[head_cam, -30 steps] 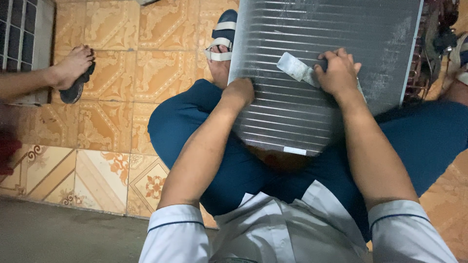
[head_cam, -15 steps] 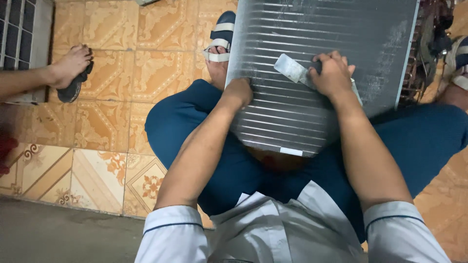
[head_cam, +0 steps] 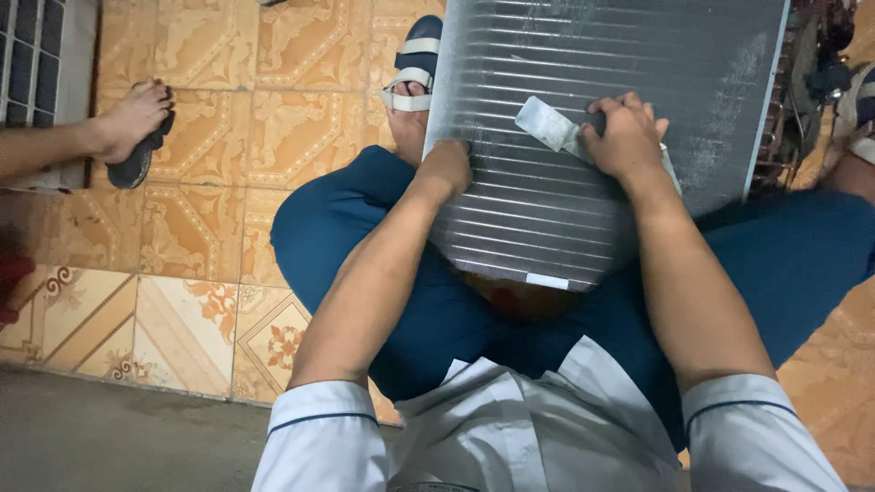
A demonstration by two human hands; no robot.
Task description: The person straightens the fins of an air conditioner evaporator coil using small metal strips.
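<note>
- Since the earlier frames the right hand (head_cam: 624,137) has carried the flat grey metal fin comb with a dark handle (head_cam: 556,126) a little up and to the left along the panel; the left hand (head_cam: 447,169) has stayed where it was.
- The large silver finned-aluminium coil panel (head_cam: 583,82) lies tilted across the person's blue-trousered lap, its near edge over the knees and its far edge towards the orange patterned floor tiles (head_cam: 200,109).
- The right hand's fingers are curled tight around the comb's handle, the blade lying flat on the fins just left of the knuckles.
- The left hand is bent at the wrist and rests against the panel's left edge; whether its fingers pinch the edge or merely press on it cannot be told, as they are hidden.
- The step in hand looks like combing or scraping the fin rows, with the left hand steadying the panel.
- The next stroke, in my judgement, calls for keeping the blade in line with the fin rows, with light and even pressure, since thin fins bend easily.
- A white-strapped sandal (head_cam: 415,68) on the person's foot shows beyond the panel's left edge.
- Another person's foot on a dark slipper (head_cam: 132,123) stands well apart at the left.
</note>
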